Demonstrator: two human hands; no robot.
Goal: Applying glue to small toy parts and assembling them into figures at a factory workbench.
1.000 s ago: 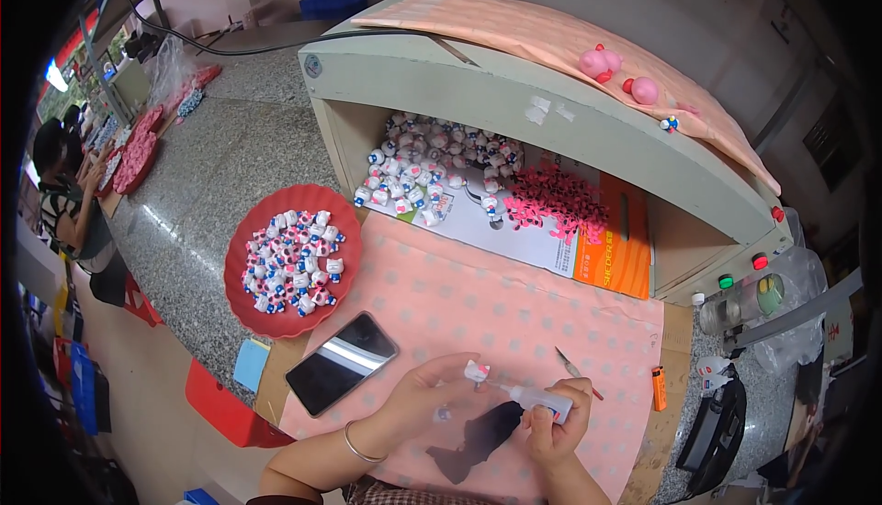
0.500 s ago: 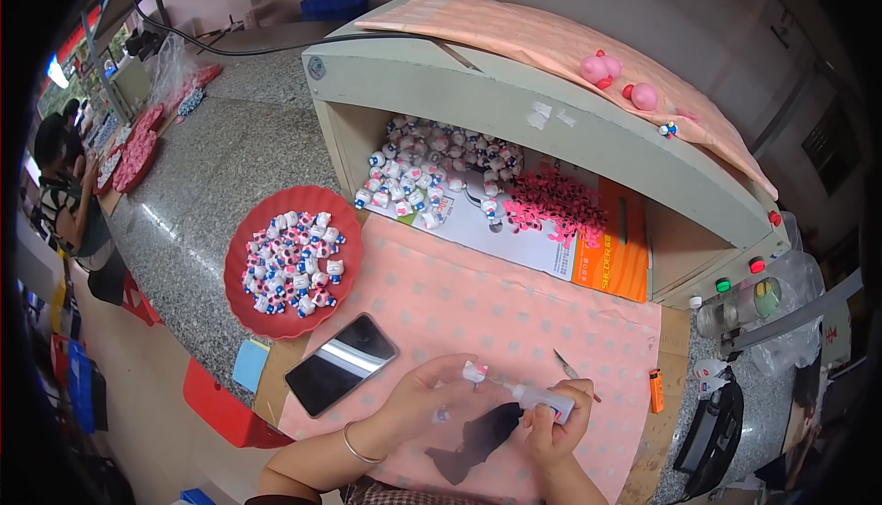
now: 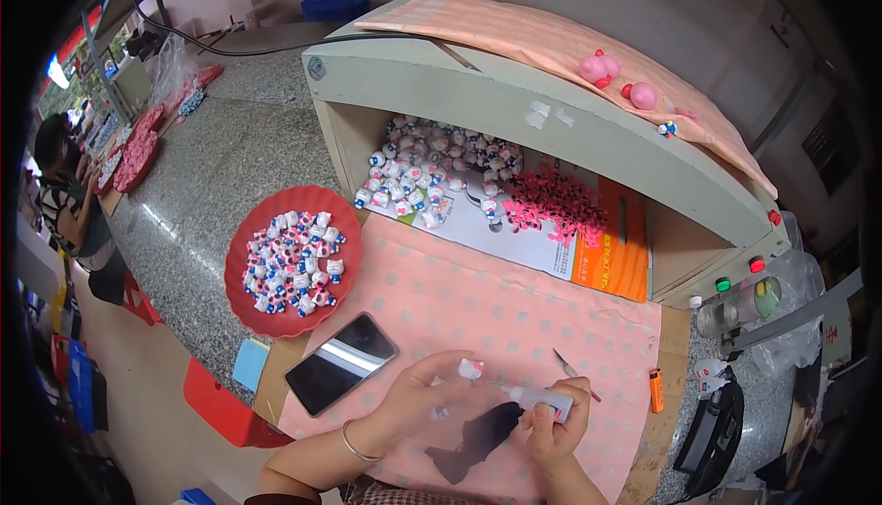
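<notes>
Small glossy figurine [image 3: 470,369] pinched by left hand [image 3: 418,399]; slim glue bottle [image 3: 542,401] right.

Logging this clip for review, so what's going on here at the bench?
A person sits at a bench covered by a pink cloth. The left hand pinches a small white and pink figurine, while the right hand points a small glue bottle at it. A red plate of similar figurines and a dark phone lie to the left; more figurines sit inside the open box behind.
</notes>
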